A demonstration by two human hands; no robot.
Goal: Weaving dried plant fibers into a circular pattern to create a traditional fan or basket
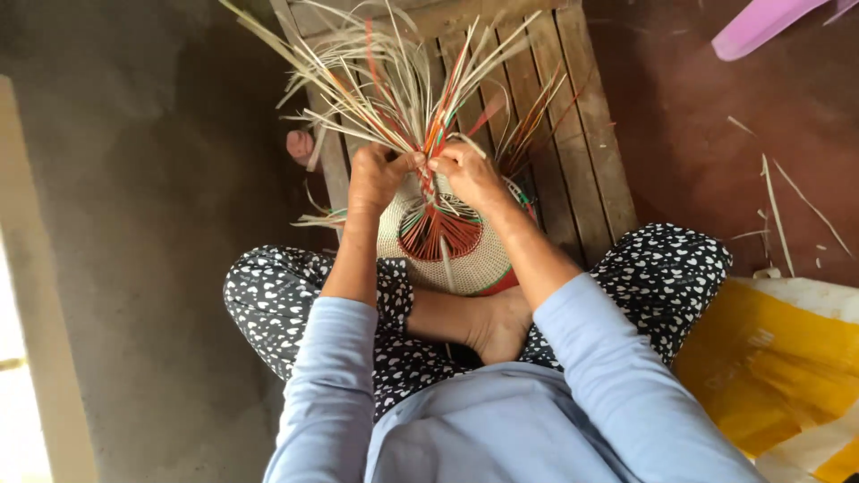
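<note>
Two hands: both work at the top of one half-woven basket, seen from the head view.
Left hand (374, 175): fingers closed in a pinch on pale and coloured strips just above the woven rim.
Right hand (467, 172): also pinched shut on strips, thumb and fingertips almost touching those of the other hand.
Basket: a round, cream-coloured woven basket with red and green bands (465, 264) lies tilted on its side between the knees, its open mouth turned toward the wearer, just above the bare foot (501, 324).
Loose ends: long unwoven straw-coloured, orange and green strips (403, 80) fan up and outward from the point where the fingers meet.
Support: a slatted brown wooden pallet (582, 134) lies under and beyond the basket on the dark floor.
Surroundings: a yellow and white woven plastic sack (778, 367) sits by the right knee; a pink plastic object (761, 25) shows at the upper right corner; stray pale slivers (778, 215) lie on the reddish floor.
Step in hand: judging by the grip, a strip is being crossed or tucked among its neighbours at the rim.
Next move calls for: probably a firm pull to seat that strip snugly, keeping the neighbouring stakes apart and the basket steady against the legs.
</note>
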